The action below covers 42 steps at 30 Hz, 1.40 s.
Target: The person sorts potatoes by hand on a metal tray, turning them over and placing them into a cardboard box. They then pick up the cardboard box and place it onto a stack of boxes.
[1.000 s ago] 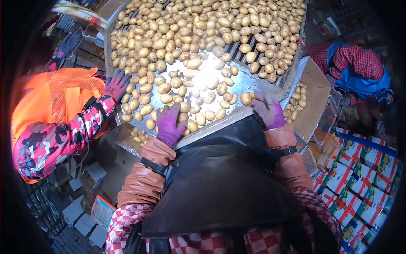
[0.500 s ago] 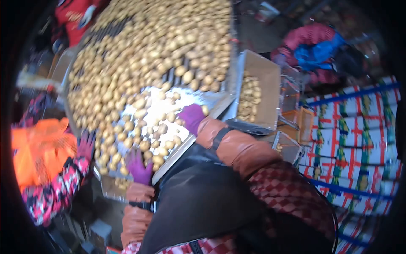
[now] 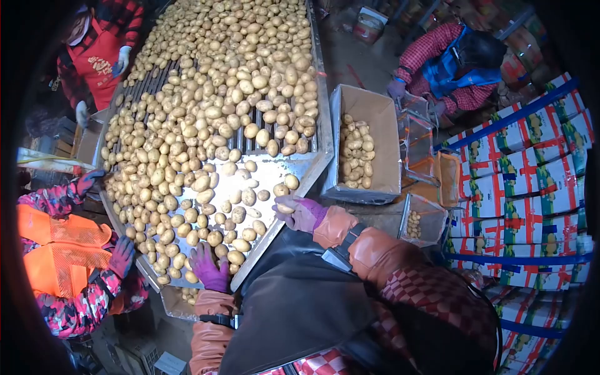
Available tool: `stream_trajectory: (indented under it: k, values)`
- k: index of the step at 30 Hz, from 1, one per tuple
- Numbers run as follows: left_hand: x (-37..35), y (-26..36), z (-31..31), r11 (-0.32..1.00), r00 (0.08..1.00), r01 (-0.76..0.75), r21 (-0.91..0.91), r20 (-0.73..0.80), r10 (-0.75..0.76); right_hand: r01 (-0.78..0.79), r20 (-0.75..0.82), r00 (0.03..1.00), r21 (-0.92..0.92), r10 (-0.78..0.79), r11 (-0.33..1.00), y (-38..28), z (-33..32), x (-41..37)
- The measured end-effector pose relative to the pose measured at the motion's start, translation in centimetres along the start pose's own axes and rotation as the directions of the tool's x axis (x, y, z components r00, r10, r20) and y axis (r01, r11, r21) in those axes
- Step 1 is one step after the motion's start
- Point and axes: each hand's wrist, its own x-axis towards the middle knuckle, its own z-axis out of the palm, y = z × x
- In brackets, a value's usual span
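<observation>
Swung round and sharpened since half a second back, the head view keeps both hands at the near rim of the worktop (image 3: 278, 172), much as they were.

The left hand (image 3: 209, 269), in a purple glove, sits at 6 o'clock of the metal surface. Its fingers are spread apart and lie flat on the nearest potatoes (image 3: 206, 112), gripping none of them. The right hand (image 3: 301, 214) (gloved in purple too) is at the worktop's 4 o'clock corner, with its fingers curled together around a single potato (image 3: 283, 207) just over the rim. Loose potatoes cover the worktop from the near edge up to 12 o'clock, thick on the slatted part and thinner on the bare shiny plate by the hands.

A cardboard box (image 3: 365, 103), partly filled with potatoes, stands just beside the worktop at 3 o'clock. A small crate (image 3: 417, 224) sits below it, near the right forearm. Printed cartons (image 3: 531, 150) are stacked well apart at the far right.

A co-worker in an orange vest (image 3: 56, 250) stands at 8 o'clock with a gloved hand (image 3: 122, 256) at the worktop's edge. Another person in a red apron (image 3: 100, 62) is at 11 o'clock, and one in a blue vest (image 3: 462, 62) at 1 o'clock.
</observation>
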Motion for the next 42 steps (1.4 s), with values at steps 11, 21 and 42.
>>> stream_trajectory:
  k: [11, 21, 42]
  values:
    - [-0.8, -0.3, 0.4, 0.999, 0.999, -0.02, -0.026, -0.026, 0.02, 0.151, 0.133, 0.984, -0.259, -0.119, 0.954, -0.3, 0.1, -0.1]
    - [-1.7, -1.3, -1.5, 0.997, 0.998, 0.065, -0.032, 0.019, -0.065, 0.272, 0.182, 0.951, -0.109, -0.25, 0.956, 1.7, -0.1, 0.4]
    - [0.8, 3.4, -3.3, 0.977, 0.95, -0.214, 0.0, 0.231, 0.208, 0.058, 0.106, 0.993, 0.001, -0.057, 0.998, 1.2, -1.1, 1.0]
